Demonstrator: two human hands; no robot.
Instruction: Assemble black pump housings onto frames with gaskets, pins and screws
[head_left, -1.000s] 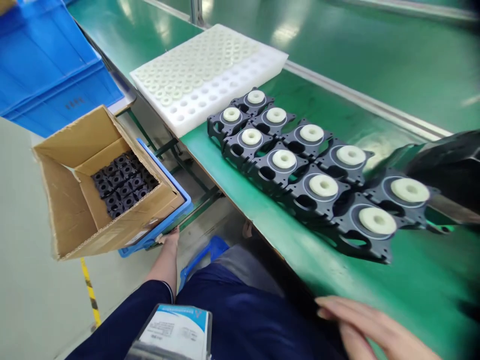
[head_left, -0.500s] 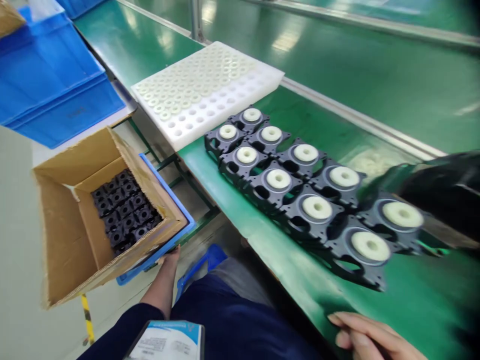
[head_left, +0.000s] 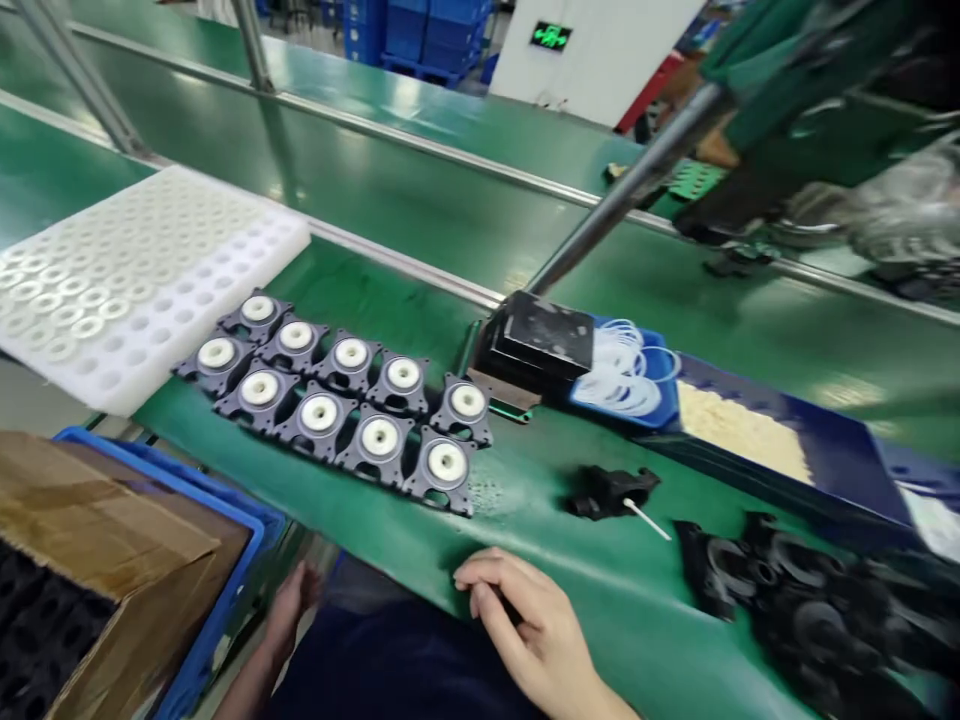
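My right hand [head_left: 525,620] rests at the table's near edge, fingers curled in towards the thumb, with nothing visible in it. Nearest to it are black square housings [head_left: 337,460] in two rows, each bearing a white ring [head_left: 447,461] on its round centre. My left hand [head_left: 298,592] hangs below the table edge, beside the blue crate [head_left: 251,540] under the cardboard box; its fingers are blurred. Black parts [head_left: 37,620] fill the box [head_left: 157,570]. On the left a white foam tray [head_left: 142,390] carries many white rings, with bare holes along its near side.
A black block [head_left: 544,335] sits at a slanted metal post [head_left: 622,190]. Right of it are a blue bin [head_left: 664,385] of thin white rings and a dark blue bin [head_left: 847,460] with pale pieces. A black part [head_left: 611,490] with a white stick and several black castings [head_left: 810,590] lie nearer.
My view has swung right, bringing the bins and black castings into sight. The right hand now shows more fully, still curled. My left hand appears lower beside the crate.
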